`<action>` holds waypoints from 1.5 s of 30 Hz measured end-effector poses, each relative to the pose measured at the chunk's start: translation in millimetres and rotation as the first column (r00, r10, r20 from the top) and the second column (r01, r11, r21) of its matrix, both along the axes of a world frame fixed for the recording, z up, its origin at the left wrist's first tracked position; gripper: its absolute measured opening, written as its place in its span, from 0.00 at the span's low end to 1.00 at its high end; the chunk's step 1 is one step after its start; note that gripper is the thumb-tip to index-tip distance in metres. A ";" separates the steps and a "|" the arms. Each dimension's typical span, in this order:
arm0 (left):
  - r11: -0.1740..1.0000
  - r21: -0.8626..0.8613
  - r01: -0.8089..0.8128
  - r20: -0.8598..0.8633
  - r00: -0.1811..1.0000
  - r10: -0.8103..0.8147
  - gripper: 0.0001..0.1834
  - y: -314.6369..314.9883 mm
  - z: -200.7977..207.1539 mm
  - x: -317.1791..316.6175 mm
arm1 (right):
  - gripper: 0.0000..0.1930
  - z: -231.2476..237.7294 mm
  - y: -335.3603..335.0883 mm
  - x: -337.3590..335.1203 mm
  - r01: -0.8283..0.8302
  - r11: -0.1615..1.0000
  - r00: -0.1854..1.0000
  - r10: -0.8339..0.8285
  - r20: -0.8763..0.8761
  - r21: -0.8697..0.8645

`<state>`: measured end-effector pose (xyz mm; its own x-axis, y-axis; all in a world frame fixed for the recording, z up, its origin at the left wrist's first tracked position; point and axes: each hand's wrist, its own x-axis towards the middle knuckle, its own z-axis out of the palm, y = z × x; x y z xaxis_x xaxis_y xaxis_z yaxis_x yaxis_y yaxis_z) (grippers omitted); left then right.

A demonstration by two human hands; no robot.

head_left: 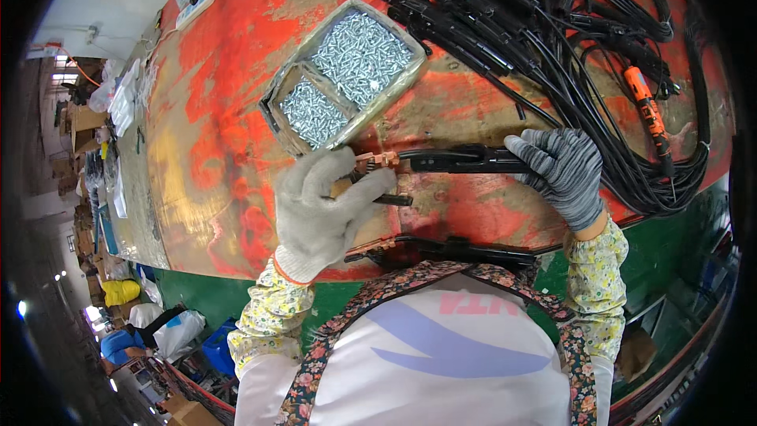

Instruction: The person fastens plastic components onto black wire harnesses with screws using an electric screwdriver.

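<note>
A slim black handle (465,159) with a copper-coloured metal end lies level between my hands, above the near part of the table. My left hand (319,209), in a pale grey glove, closes its thumb and fingers around the copper-coloured end (377,161). A short black bar (394,199) sticks out below the left thumb. At the other end, my right hand (560,170), in a dark striped glove, grips the black handle. A similar black piece (465,252) with a copper-coloured end lies along the near table edge, close to my apron.
A two-part tray (272,114) filled with silvery screws (359,55) stands beyond my left hand. Black handles (481,20) and coiled black cables (583,110) are heaped at the far right. An orange and black screwdriver-shaped tool (650,114) lies on the cables. The red, worn tabletop (205,189) ends near me.
</note>
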<state>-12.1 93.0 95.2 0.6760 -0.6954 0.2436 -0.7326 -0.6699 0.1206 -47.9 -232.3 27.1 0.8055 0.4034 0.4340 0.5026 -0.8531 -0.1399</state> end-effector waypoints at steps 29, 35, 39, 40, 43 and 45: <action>0.898 -0.185 -0.400 -0.983 0.081 -0.166 0.23 -65.5 0.8 39.0 | 0.11 29.0 25.3 0.4 -0.070 0.982 0.960 0.019 0.280 0.175; 0.839 -0.129 -0.529 -0.957 -0.157 -0.246 0.25 -101.8 1.5 11.4 | 0.15 9.0 58.8 10.7 0.385 -0.182 0.923 0.097 -0.373 0.905; 0.817 -0.392 -0.422 -0.909 0.312 -0.276 0.18 -116.6 -17.2 9.0 | 0.09 -4.8 30.1 47.6 0.323 -0.825 0.862 0.458 0.216 0.464; 0.805 -0.464 -0.370 -0.844 0.462 -0.274 0.17 -118.1 -23.7 9.5 | 0.09 -5.1 29.5 46.1 0.318 -0.825 0.864 0.455 0.215 0.467; 0.782 -0.571 -0.252 -0.647 0.724 -0.239 0.19 -119.9 -31.1 7.8 | 0.09 -0.2 40.3 46.9 0.247 -0.848 0.940 0.327 0.096 0.468; 0.741 -0.648 -0.176 -0.511 0.822 -0.251 0.20 -120.7 -31.4 7.9 | 0.11 -1.4 43.4 46.5 0.254 -0.861 0.942 0.323 0.088 0.440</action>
<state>-4.2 -27.7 63.8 0.8102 -0.5335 0.2428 -0.4191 -0.2376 0.8763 -1.4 -188.9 25.7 0.9562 -0.2574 -0.1397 0.2261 0.9520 -0.2066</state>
